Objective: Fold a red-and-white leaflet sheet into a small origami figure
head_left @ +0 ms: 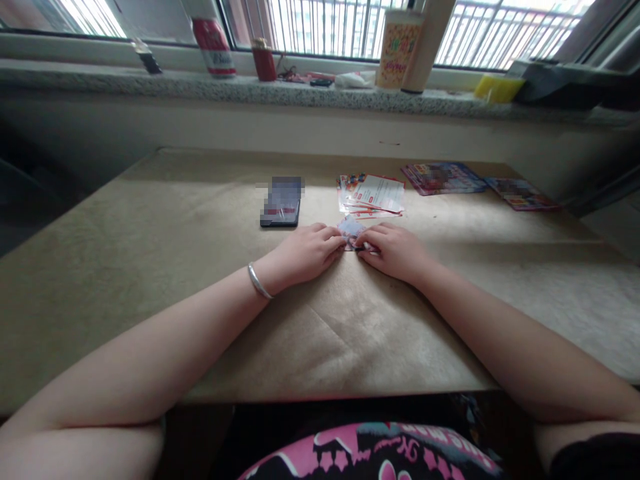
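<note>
A small piece of light blue and pink patterned paper (351,227) lies on the table between my two hands, its pointed top facing away from me. My left hand (316,252), with a silver bangle (258,281) at the wrist, pinches the paper's left edge. From the other side my right hand (395,251) grips the right part with curled fingers, which hide much of it. Just beyond the paper, a loose stack of white and red printed sheets (375,193) lies fanned out.
A dark phone (284,203) rests left of the sheets. Colourful packets (445,179) and another packet pile (523,193) lie at the back right of the table (125,267). On the windowsill (300,93) stand a red and white can (214,47), a red lighter-like item (263,61) and a patterned cup (397,50).
</note>
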Demonstrator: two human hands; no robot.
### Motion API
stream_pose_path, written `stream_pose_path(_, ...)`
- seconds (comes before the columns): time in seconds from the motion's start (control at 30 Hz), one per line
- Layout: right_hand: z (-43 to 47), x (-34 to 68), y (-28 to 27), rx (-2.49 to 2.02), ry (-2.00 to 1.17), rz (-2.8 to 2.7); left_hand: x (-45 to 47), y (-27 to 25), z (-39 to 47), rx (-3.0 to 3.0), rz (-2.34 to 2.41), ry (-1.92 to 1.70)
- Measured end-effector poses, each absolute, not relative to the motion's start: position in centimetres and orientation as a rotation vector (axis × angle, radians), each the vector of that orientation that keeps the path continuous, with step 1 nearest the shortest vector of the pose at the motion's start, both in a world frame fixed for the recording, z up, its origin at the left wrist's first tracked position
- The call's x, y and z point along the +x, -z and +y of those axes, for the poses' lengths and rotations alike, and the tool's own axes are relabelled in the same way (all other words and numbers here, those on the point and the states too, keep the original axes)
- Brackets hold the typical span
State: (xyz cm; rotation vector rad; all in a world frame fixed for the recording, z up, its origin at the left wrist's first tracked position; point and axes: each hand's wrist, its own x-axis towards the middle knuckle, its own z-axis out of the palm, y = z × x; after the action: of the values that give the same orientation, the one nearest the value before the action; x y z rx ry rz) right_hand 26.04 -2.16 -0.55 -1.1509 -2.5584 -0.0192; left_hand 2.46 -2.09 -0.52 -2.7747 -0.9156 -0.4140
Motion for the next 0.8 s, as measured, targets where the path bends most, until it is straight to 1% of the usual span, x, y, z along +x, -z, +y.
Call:
stream_pose_path(0.1,-2.3,25.4,0.6,-1.187,0.022,-2.535,2.8,1.0,-1.7,-2.754,-0.905,0.437)
stream_pose_path(0.3,-2.3,24.5,0.7,-1.205,0.056,-2.523,3.0,0.7,-1.4,-2.715,-0.892,0.327)
stream_pose_path(0.67,-2.2,24.5,0.8,-1.185,0.029,-2.493,3.5,0.4,-1.9,-2.626,-0.907,0.286)
stream_pose_path(0.8,-2.2,24.5,1.0,-1.201,0.126,-2.496,3.7,0.4,-1.8,-2.618,-0.931,0.324)
